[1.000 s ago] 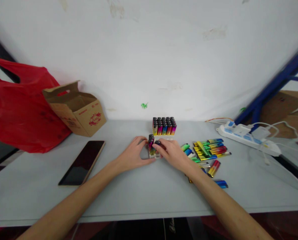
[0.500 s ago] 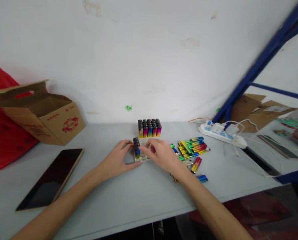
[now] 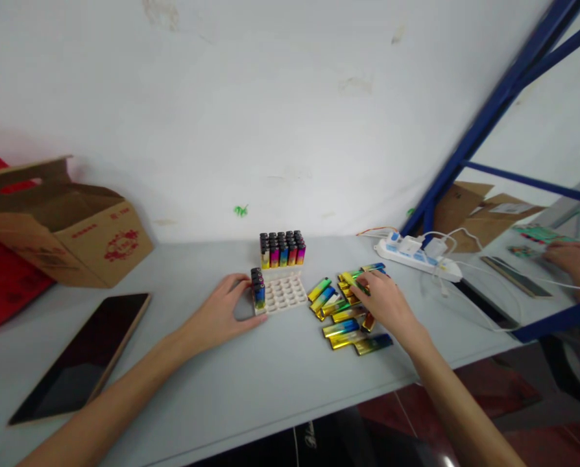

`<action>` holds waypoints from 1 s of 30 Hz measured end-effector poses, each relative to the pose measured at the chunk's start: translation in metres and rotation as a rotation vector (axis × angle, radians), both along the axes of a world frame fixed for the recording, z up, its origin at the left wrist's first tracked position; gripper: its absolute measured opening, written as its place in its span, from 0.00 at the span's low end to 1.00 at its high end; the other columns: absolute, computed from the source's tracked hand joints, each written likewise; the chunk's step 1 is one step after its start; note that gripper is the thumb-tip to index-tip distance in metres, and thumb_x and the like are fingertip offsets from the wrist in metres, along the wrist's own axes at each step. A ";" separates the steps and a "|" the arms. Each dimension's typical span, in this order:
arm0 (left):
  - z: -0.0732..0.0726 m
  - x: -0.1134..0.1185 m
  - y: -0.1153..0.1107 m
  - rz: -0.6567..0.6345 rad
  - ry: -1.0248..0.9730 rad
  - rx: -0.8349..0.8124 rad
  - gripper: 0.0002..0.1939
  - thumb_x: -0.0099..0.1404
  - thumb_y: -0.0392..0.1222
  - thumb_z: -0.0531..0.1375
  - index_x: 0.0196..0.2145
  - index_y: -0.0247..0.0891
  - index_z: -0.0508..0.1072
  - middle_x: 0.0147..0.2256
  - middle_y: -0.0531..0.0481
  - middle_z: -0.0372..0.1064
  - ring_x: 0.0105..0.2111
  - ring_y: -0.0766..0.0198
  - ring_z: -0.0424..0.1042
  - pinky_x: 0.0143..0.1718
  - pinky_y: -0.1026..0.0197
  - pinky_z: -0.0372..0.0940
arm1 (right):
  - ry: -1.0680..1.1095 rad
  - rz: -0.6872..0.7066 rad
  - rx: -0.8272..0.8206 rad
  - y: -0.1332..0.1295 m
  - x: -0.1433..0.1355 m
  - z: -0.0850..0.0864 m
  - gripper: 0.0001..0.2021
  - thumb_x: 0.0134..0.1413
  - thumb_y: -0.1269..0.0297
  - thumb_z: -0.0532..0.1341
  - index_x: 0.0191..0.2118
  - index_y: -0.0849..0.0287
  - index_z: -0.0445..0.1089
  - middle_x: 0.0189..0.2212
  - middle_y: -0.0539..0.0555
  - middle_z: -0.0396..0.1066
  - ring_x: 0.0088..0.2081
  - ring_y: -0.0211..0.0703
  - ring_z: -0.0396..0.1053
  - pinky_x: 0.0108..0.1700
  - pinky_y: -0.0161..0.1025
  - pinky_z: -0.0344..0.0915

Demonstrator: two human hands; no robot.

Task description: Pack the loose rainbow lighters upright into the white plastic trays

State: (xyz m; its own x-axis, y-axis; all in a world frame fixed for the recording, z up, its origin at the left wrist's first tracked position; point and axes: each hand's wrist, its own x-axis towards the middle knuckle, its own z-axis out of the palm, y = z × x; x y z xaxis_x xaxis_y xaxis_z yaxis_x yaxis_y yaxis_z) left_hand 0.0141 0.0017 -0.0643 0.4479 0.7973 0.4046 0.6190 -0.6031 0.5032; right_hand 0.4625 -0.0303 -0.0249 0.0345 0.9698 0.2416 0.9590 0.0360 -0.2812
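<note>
A white tray (image 3: pixel 285 295) with rows of holes lies flat on the table. Several lighters (image 3: pixel 257 288) stand upright along its left side. My left hand (image 3: pixel 222 314) curves round that end, thumb at the front corner and fingers beside the upright lighters, steadying the tray. To the right, loose shiny lighters (image 3: pixel 347 327) in yellow, blue, green and other colours lie in a pile. Over its far part is my right hand (image 3: pixel 385 298), fingers bent down onto a yellow-green lighter (image 3: pixel 351 280) lying across others; its fingertips are partly hidden.
Behind the tray, a block of upright lighters (image 3: pixel 283 253) stands near the wall. A tablet (image 3: pixel 80 357) and an open cardboard box (image 3: pixel 95 243) are at left. A power strip (image 3: pixel 416 259) with white cables lies at right, by a blue metal frame (image 3: pixel 446 175). Another person's hand (image 3: pixel 572 256) shows far right.
My right hand has moved from the tray rightward to the loose lighters, uncovering the tray's holes. My left hand stays at the tray's left end. The whole view has shifted slightly.
</note>
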 end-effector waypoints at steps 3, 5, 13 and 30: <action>-0.001 0.000 0.001 0.004 0.007 -0.009 0.33 0.75 0.74 0.77 0.62 0.46 0.86 0.68 0.36 0.84 0.68 0.27 0.86 0.78 0.29 0.82 | 0.225 0.055 0.123 0.010 -0.005 0.007 0.14 0.78 0.47 0.73 0.45 0.52 0.81 0.48 0.65 0.89 0.53 0.65 0.87 0.57 0.56 0.81; 0.000 0.001 -0.001 0.013 0.004 -0.014 0.33 0.76 0.73 0.77 0.62 0.45 0.86 0.67 0.35 0.84 0.69 0.27 0.85 0.78 0.29 0.81 | 0.496 0.108 0.167 0.017 -0.012 0.016 0.26 0.75 0.31 0.72 0.49 0.51 0.79 0.48 0.63 0.89 0.47 0.62 0.89 0.51 0.55 0.83; 0.013 0.010 -0.009 0.006 0.030 -0.033 0.33 0.73 0.68 0.82 0.62 0.44 0.86 0.67 0.35 0.83 0.69 0.33 0.85 0.78 0.33 0.80 | 1.026 0.299 0.229 0.044 -0.093 0.065 0.33 0.62 0.26 0.83 0.51 0.50 0.81 0.25 0.44 0.70 0.25 0.42 0.65 0.28 0.40 0.60; 0.012 0.004 -0.009 -0.019 0.056 -0.039 0.35 0.77 0.72 0.78 0.67 0.44 0.85 0.69 0.35 0.82 0.71 0.33 0.83 0.79 0.31 0.79 | 1.242 0.471 -0.108 0.033 -0.175 0.027 0.39 0.69 0.09 0.64 0.44 0.45 0.66 0.27 0.41 0.60 0.26 0.44 0.60 0.29 0.41 0.68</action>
